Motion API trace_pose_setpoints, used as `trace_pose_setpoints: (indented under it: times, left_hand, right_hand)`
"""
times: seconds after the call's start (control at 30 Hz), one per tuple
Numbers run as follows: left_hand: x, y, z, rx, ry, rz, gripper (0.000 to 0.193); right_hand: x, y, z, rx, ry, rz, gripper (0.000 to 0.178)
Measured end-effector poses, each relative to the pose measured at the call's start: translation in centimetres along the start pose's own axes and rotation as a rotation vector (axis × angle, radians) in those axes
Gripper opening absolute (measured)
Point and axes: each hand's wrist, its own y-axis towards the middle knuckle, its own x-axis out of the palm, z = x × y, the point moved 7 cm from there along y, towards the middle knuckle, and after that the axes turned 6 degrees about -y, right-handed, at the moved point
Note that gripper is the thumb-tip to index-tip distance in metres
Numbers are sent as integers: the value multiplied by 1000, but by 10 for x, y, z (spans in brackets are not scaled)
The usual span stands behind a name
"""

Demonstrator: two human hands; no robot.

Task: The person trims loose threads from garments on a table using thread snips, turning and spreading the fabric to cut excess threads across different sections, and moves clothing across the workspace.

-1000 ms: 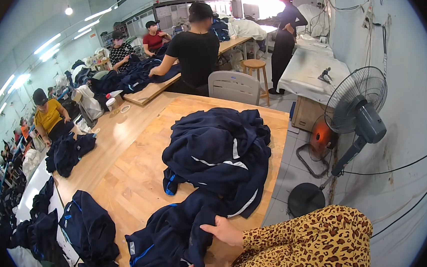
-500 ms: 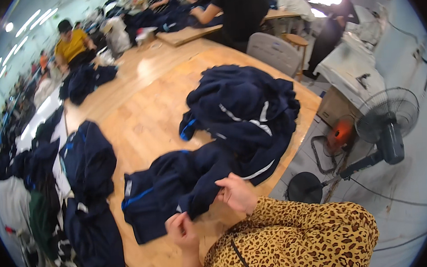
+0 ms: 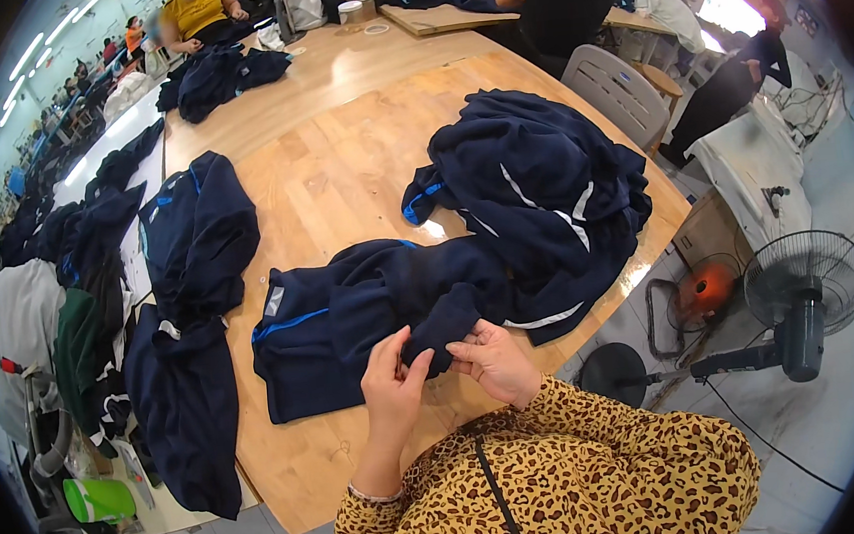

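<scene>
A navy garment (image 3: 342,329) with bright blue trim and a small pale patch lies spread at the near side of the wooden table (image 3: 339,163). Between my hands one narrow end of it, perhaps a cuff, is raised off the tabletop. The left edge of that end is pinched by my left hand (image 3: 393,380), fingers bent against the thumb. On its right edge my right hand (image 3: 498,364) grips the cloth with thumb and fingers. Just beyond, to the right, sits a heaped pile of navy garments (image 3: 540,173) with white stripes.
More navy garments (image 3: 199,235) lie along the left edge, near a green container (image 3: 99,500). At right stand a black pedestal fan (image 3: 805,287) and a grey chair (image 3: 617,93). A person in yellow (image 3: 197,14) sits across the table; another in black (image 3: 562,5) is beyond.
My left hand has moved right and up, onto the garment's end. My right hand has shifted slightly right. The end is now raised between both hands. The whole view has tilted down.
</scene>
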Motion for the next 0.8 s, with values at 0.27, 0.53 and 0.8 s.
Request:
trace_pose_setpoints:
  times: [0.27,0.53,0.8]
  left_hand:
    - [-4,-3,-47,-352,-371,-33,20]
    - [-17,-6,-51,-463,-450,-5,16]
    - [-18,-18,-65,-661,-773,-15,15]
  right_hand:
    - [-20,1,-13,-66,-282,111,13]
    - [6,-7,-51,-669,-915,118,16]
    - [41,17,-33,-1093,-1389,-132,32]
